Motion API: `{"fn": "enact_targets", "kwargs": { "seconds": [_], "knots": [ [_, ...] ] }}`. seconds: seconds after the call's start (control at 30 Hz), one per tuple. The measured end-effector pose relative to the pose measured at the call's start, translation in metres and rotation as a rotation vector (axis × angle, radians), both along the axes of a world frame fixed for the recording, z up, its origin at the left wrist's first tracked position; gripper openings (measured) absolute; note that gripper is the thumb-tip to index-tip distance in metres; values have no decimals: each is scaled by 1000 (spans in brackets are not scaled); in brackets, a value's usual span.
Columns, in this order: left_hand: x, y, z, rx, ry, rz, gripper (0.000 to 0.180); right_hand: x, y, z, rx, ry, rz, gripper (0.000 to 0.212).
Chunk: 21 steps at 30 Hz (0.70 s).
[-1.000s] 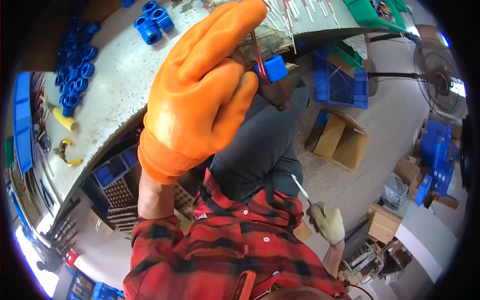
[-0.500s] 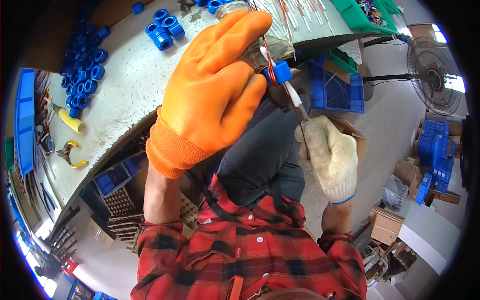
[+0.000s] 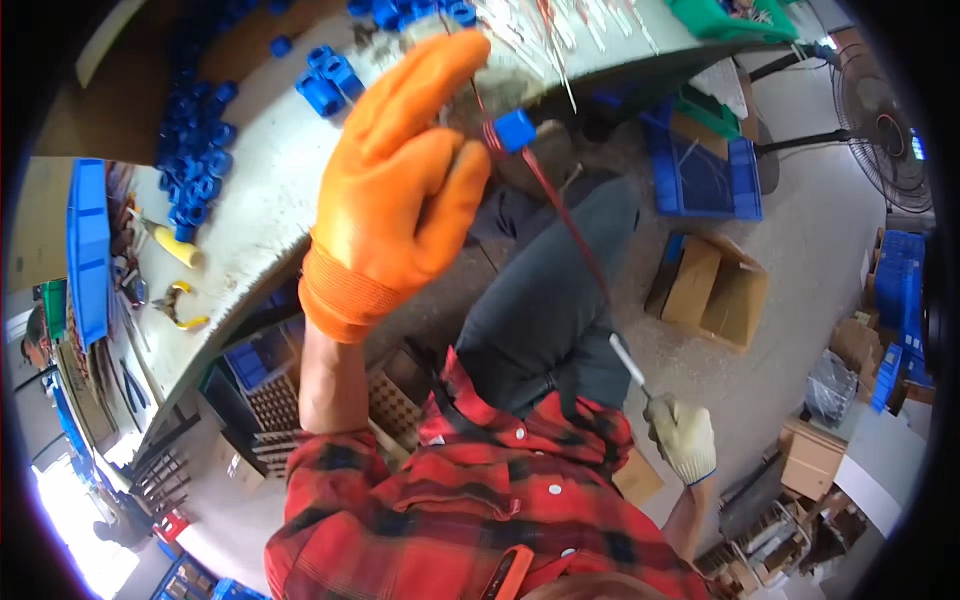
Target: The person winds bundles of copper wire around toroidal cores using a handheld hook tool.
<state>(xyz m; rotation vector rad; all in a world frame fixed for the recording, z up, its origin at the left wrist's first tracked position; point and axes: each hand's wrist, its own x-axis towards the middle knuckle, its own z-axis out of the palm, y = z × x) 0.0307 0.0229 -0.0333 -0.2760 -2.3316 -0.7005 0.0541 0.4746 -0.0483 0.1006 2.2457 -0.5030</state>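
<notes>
My left hand, in an orange glove, is closed with its thumb and fingers at a small blue ring, over the bench edge. Dark red wire is wound around the ring. From there one length runs taut down to the right across my knee. A white sleeve covers part of the wire near its far end. My right hand, in a pale knit glove, is closed on that end, low at my right side. The orange fingers hide part of the winding.
Many blue rings lie heaped on the bench, left of my left hand. Yellow-handled pliers and a yellow-handled tool lie nearby. White-ended wires spread at the far edge. An open cardboard box and a blue crate stand right.
My right hand has moved down and away from the ring, drawing the wire out long, with the white sleeve now far from the ring. My left hand stays by the ring.
</notes>
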Motion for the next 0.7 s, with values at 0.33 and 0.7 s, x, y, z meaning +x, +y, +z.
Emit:
{"fn": "enact_targets", "kwargs": {
  "seconds": [0.33,0.7],
  "knots": [
    [-2,9,5,-96,-34,104,17,-93,-172,18,-880,494,357,23],
    [0,52,-4,-472,278,343,38,-30,-26,62,-428,-163,-194,38]
  ]
}}
